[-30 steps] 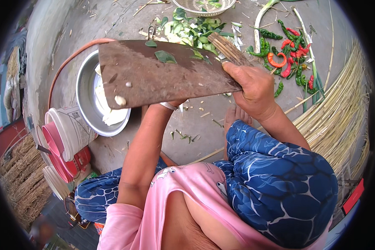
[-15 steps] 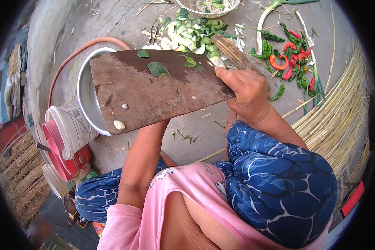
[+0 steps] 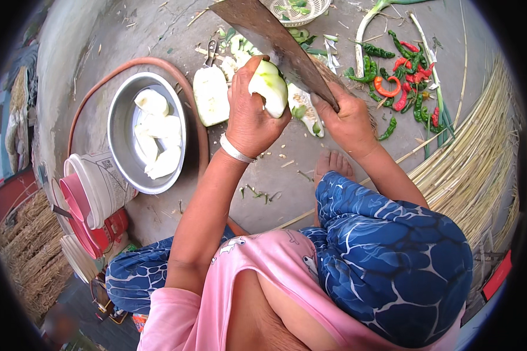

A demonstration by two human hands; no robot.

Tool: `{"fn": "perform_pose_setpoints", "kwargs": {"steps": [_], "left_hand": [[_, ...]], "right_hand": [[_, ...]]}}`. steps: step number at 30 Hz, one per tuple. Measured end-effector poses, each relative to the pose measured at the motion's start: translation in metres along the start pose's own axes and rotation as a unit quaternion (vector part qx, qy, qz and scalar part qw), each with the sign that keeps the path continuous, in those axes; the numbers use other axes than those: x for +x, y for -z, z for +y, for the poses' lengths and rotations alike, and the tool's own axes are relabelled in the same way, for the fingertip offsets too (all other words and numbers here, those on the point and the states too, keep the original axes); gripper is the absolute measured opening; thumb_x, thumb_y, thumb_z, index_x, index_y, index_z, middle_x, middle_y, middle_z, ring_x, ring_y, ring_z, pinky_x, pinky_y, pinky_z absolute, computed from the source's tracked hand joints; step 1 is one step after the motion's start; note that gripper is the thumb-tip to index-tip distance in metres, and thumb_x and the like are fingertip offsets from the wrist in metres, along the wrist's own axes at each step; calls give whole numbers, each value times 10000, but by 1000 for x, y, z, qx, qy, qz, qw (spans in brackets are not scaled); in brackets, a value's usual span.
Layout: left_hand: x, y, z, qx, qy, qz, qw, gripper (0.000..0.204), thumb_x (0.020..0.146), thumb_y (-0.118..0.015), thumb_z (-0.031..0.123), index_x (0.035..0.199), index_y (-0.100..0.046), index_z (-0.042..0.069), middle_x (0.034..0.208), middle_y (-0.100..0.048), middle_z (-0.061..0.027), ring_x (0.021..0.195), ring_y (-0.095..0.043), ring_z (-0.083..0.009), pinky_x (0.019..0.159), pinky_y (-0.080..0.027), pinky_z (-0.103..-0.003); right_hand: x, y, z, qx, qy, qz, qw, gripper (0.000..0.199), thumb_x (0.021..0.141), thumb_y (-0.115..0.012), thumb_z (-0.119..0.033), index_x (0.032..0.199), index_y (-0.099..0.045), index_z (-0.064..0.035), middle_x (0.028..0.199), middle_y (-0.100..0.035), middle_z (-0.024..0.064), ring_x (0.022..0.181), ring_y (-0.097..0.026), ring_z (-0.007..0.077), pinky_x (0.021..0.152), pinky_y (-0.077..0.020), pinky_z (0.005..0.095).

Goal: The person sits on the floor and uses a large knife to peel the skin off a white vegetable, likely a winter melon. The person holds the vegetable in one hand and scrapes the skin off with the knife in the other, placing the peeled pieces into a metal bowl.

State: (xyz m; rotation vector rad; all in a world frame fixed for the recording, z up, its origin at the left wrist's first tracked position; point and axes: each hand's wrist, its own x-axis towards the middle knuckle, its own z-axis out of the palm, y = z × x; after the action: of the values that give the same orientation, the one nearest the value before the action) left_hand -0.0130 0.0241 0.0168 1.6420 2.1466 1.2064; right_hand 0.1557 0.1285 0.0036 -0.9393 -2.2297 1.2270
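My left hand (image 3: 249, 114) grips a pale green peeled gourd piece (image 3: 269, 88) above the concrete ground. My right hand (image 3: 348, 120) holds the handle of a big rusty cleaver (image 3: 269, 38). Its blade slants up to the left, its edge against the gourd piece. A flat gourd slab (image 3: 211, 93) lies on the ground just left of my left hand. Peelings and cut slices (image 3: 301, 105) lie under the blade. A metal bowl (image 3: 120, 126) at the left holds several peeled white chunks (image 3: 155, 137).
Red and green chillies (image 3: 401, 76) lie scattered at the upper right beside a bundle of straw stalks (image 3: 468, 158). A woven basket (image 3: 301, 9) sits at the top. Stacked plastic buckets (image 3: 91, 196) stand at the left. An orange hose (image 3: 152, 64) curves around the bowl. My bare foot (image 3: 334, 164) rests below my hands.
The cleaver, held flat across the view with scraps on it, has swung up and turned edge-on. My left hand has come up from under it and now holds a gourd piece.
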Motion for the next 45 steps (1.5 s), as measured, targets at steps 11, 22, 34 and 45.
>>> {"fn": "perform_pose_setpoints", "kwargs": {"steps": [11, 22, 34, 45], "left_hand": [[-9, -22, 16, 23, 13, -9, 1000, 1218, 704, -556, 856, 1501, -264, -17, 1484, -343, -245, 1387, -305, -431, 1131, -173, -571], [-2, -25, 22, -397, 291, 168, 854, 476, 939, -692, 314, 1270, -587, -11, 1381, -465, -220, 1240, -486, -227, 1011, -414, -351], [7, 0, 5, -697, 440, -54, 563, 482, 973, -535, 547, 1235, -581, 144, 1100, -680, -48, 985, -656, -205, 779, -568, -405], [-2, -17, -31, -650, 465, 111, 590, 487, 977, -499, 503, 1253, -571, 108, 1201, -643, -81, 1013, -654, -238, 825, -574, -413]], "right_hand": [[7, -33, -14, 417, -180, -60, 889, 372, 1004, -558, -331, 1201, -565, -16, 1030, -664, 96, 843, -665, 145, 634, -567, 302], [21, -21, -20, 517, -175, -50, 837, 318, 1015, -554, -255, 1234, -548, -24, 1045, -686, 94, 859, -698, 171, 694, -594, 321], [31, -19, -13, 230, 31, -1, 973, 243, 966, -607, -163, 1173, -645, -41, 924, -700, 125, 823, -686, 213, 743, -539, 322], [19, -14, -24, -147, 376, 158, 901, 506, 776, -659, -121, 1275, -650, -203, 969, -689, 102, 728, -673, 240, 620, -540, 346]]}}
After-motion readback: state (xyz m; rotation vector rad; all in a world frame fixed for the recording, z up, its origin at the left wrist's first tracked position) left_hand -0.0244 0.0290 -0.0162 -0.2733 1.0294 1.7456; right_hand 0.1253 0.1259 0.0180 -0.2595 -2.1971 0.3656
